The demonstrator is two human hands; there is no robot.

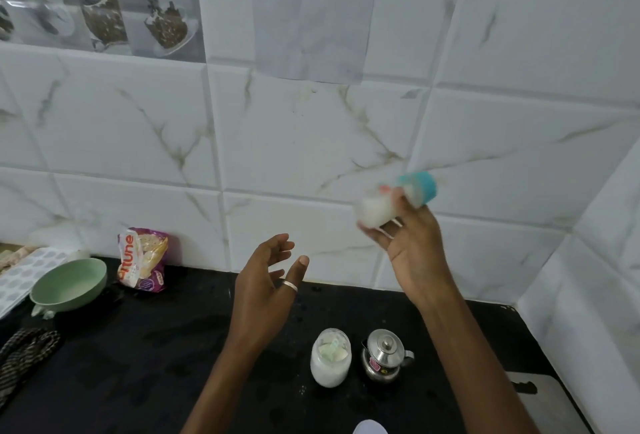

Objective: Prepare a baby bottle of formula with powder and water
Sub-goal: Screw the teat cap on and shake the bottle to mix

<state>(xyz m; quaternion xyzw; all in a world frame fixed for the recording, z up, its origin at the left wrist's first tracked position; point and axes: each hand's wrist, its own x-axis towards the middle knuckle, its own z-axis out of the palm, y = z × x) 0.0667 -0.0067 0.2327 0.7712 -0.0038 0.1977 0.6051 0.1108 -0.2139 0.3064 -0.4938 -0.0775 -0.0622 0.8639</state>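
While the right hand (412,250) holds it up in the air above the rear right part of the black bench (138,364), the small baby bottle with a teal cap (398,199) sits in front of the white marbled wall tiles.

- Bottle axis: tilted. The teal cap end points up and to the right, and the base points down and to the left.
- Bottle look: heavily blurred. The body reads milky white and the cap teal-blue, with a pinkish smear between them. No finer detail can be made out.
- Right fingers (384,225): clamped around the bottle's white body from below, palm facing the camera.
- Left hand (266,281): raised over the middle of the bench, holding nothing. Its fingers are apart and loosely bent, the palm is turned toward the right hand, and one finger wears a silver ring.
- Near front edge, below the right forearm: a clear glass jar of white powder (330,359) stands upright. A small lidded steel pot (384,355) is just beside it on the right.
- Left rear of the bench: a pale green bowl (71,284), with a printed snack packet (143,258) standing near the wall.
- On the wall above: a printed paper sheet (311,14).
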